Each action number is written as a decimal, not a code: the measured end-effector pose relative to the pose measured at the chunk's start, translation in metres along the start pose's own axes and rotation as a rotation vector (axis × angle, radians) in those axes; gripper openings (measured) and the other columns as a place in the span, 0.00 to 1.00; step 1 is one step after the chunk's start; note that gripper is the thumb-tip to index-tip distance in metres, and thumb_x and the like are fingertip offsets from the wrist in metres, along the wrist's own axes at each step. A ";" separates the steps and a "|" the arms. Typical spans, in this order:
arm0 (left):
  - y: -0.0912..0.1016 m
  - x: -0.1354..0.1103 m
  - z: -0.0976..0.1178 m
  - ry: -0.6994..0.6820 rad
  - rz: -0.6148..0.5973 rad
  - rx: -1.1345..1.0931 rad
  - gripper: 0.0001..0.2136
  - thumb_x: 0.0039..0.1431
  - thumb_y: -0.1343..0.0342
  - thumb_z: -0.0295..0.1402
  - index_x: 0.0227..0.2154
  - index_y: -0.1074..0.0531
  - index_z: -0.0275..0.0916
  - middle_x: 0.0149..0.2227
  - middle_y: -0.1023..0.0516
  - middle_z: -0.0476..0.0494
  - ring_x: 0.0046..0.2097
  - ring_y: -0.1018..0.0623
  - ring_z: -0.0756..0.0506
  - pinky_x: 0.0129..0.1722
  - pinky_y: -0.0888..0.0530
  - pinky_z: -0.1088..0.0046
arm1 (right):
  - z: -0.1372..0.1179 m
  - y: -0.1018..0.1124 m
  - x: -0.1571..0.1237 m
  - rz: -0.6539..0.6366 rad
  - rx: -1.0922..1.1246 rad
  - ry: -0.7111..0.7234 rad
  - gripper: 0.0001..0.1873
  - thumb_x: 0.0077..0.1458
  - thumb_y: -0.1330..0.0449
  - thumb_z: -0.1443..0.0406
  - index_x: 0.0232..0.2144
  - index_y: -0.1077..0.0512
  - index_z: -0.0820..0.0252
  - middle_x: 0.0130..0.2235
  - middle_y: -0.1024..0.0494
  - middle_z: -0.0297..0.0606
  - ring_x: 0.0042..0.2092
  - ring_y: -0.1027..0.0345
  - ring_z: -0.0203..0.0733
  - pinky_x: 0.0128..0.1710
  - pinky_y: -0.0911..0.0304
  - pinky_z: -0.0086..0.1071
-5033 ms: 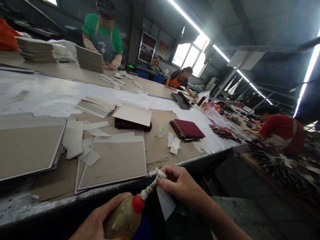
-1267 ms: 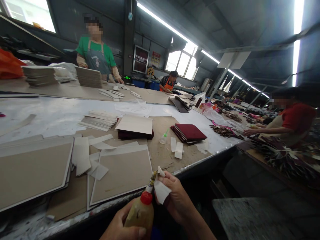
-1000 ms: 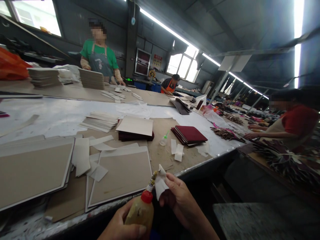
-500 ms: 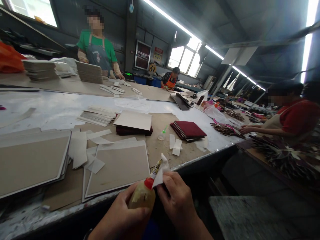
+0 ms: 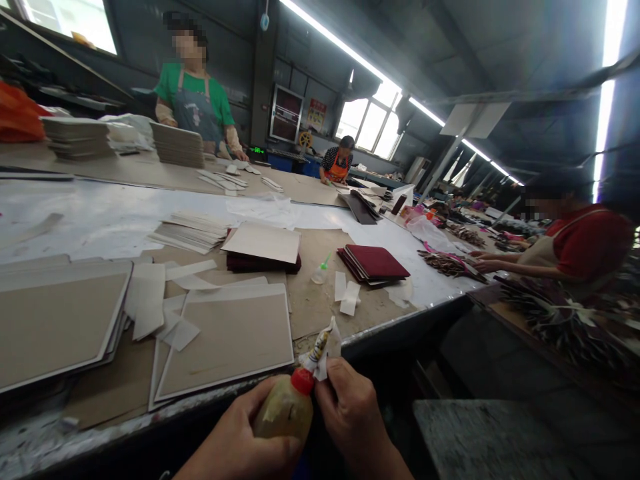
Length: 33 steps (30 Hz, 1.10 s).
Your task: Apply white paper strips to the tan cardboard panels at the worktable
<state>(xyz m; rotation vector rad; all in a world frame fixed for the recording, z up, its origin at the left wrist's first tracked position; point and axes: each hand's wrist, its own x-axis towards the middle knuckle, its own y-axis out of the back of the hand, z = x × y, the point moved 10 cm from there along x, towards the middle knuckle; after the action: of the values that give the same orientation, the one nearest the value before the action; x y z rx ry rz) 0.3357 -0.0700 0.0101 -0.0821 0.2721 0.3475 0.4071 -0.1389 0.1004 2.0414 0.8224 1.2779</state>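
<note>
My left hand [image 5: 240, 443] is wrapped round a yellowish glue bottle [image 5: 284, 415] with a red cap and a taped nozzle, held just below the table's front edge. My right hand [image 5: 350, 417] pinches a small white paper scrap [image 5: 327, 350] against the nozzle tip. In front of both hands a grey board with white borders [image 5: 227, 337] lies on the table. White paper strips [image 5: 150, 300] are scattered to the left of that board.
A long work table [image 5: 325, 307] holds board stacks [image 5: 55, 323], dark red covers [image 5: 373, 261], a small squeeze bottle [image 5: 319, 270] and paper piles. A person in green [image 5: 193, 100] stands opposite, one in orange [image 5: 337, 160] farther off, one in red [image 5: 575, 243] at the right.
Both hands have lowered a little and drawn together. The paper scrap is now folded tighter round the nozzle. The view has swung slightly.
</note>
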 end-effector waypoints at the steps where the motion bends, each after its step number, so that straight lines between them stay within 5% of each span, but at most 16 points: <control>1: -0.001 0.000 0.000 -0.002 -0.001 0.000 0.27 0.35 0.48 0.30 0.45 0.32 0.36 0.31 0.24 0.48 0.37 0.26 0.43 0.33 0.29 0.74 | 0.000 0.001 0.000 0.011 -0.008 0.005 0.10 0.53 0.52 0.72 0.22 0.38 0.58 0.22 0.31 0.36 0.24 0.37 0.35 0.25 0.45 0.27; 11: 0.008 -0.005 0.012 -0.065 0.194 0.107 0.24 0.36 0.47 0.28 0.43 0.31 0.37 0.35 0.23 0.48 0.36 0.25 0.44 0.37 0.29 0.76 | 0.022 0.004 0.001 0.094 0.050 -0.108 0.11 0.49 0.50 0.71 0.19 0.46 0.57 0.20 0.41 0.28 0.20 0.47 0.31 0.21 0.51 0.25; 16: 0.010 -0.007 0.001 -0.044 0.212 0.114 0.22 0.35 0.46 0.28 0.40 0.29 0.38 0.32 0.23 0.50 0.35 0.25 0.44 0.32 0.30 0.77 | 0.066 0.039 0.003 0.313 0.024 -0.321 0.09 0.53 0.50 0.66 0.22 0.42 0.57 0.20 0.41 0.28 0.22 0.46 0.33 0.23 0.49 0.26; 19: 0.013 -0.006 -0.010 0.007 0.218 0.125 0.22 0.35 0.46 0.29 0.40 0.29 0.38 0.32 0.23 0.50 0.36 0.25 0.43 0.32 0.30 0.76 | 0.074 0.030 0.007 0.131 0.135 -0.353 0.08 0.56 0.52 0.65 0.26 0.37 0.58 0.23 0.36 0.31 0.26 0.41 0.35 0.28 0.45 0.27; 24: 0.017 -0.003 -0.008 -0.002 0.280 0.119 0.23 0.34 0.47 0.28 0.41 0.30 0.38 0.33 0.23 0.50 0.35 0.25 0.43 0.35 0.30 0.75 | 0.047 -0.017 -0.007 -0.239 0.327 -0.304 0.09 0.57 0.51 0.64 0.27 0.35 0.59 0.26 0.32 0.34 0.27 0.39 0.35 0.27 0.45 0.27; 33: 0.008 -0.004 -0.006 0.049 0.160 0.063 0.24 0.33 0.49 0.26 0.41 0.30 0.36 0.30 0.23 0.50 0.32 0.26 0.45 0.31 0.30 0.75 | 0.021 -0.023 -0.007 -0.195 0.155 -0.097 0.09 0.57 0.52 0.67 0.25 0.37 0.59 0.23 0.31 0.36 0.24 0.37 0.36 0.25 0.47 0.27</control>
<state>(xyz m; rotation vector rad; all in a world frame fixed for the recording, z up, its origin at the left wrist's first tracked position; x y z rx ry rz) 0.3277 -0.0644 0.0052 -0.0071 0.3386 0.4964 0.4198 -0.1328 0.0717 2.0659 1.0737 1.0282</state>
